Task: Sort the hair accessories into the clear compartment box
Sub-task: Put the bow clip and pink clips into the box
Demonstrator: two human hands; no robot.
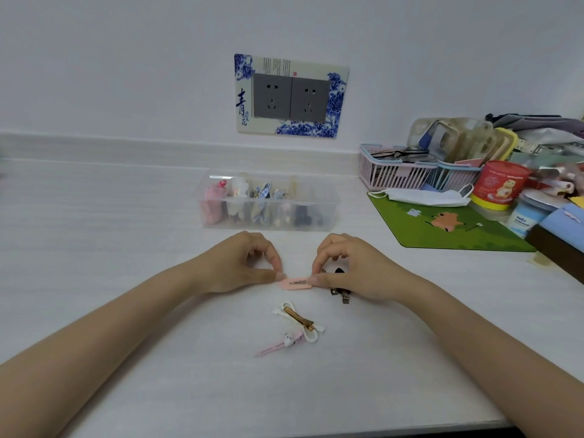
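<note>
Head view. Left hand (243, 263) and right hand (350, 270) each pinch one end of a pink snap clip (296, 283) lying flat on the surface (126, 248), just in front of the clear compartment box (268, 202), which stands towards the far edge. Each grip is closed on the clip by thumb and fingertips. A dark clip (339, 290) lies partly under the right hand; a white bow clip (300, 320) and a pink bunny clip (281, 343) lie nearer the front edge. Likely risks: the flat clip slipping from so shallow a pinch, or the right wrist dragging the dark clip along.
</note>
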